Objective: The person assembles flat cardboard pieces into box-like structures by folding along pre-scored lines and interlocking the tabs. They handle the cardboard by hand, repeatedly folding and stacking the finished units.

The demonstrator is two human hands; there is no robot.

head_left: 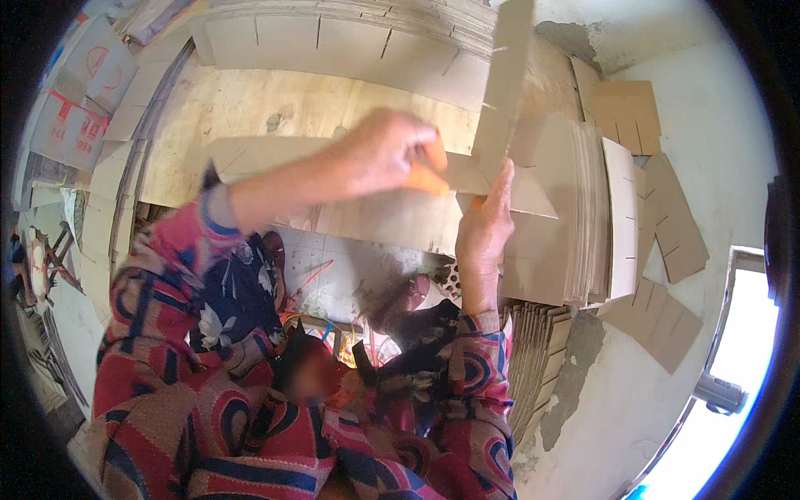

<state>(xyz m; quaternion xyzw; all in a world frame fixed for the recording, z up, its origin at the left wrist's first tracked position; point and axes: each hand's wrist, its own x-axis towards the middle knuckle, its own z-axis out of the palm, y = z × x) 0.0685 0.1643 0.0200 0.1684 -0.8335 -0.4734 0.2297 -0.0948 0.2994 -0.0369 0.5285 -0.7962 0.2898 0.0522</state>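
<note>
My right hand [485, 227] grips slotted cardboard strips where they cross, its index finger stretched up along them and an orange cover partly showing on a digit. One tall cardboard strip [504, 83] stands up from there toward the top edge. Another, lying crosswise, shows its pointed end [533, 198] right of that hand. My left hand [385, 154], slightly blurred, has curled fingers with orange covers on thumb and index finger. It closes at the crosswise strip, just left of the crossing; the exact contact is partly hidden.
A wooden tabletop [308, 100] spans the middle, with slotted cardboard stacked along its far side [333, 43]. A thick cardboard stack [575, 217] stands to the right. Loose cardboard pieces [679, 225] lie beyond it by the wall. Printed cardboard boxes [79, 92] are at far left.
</note>
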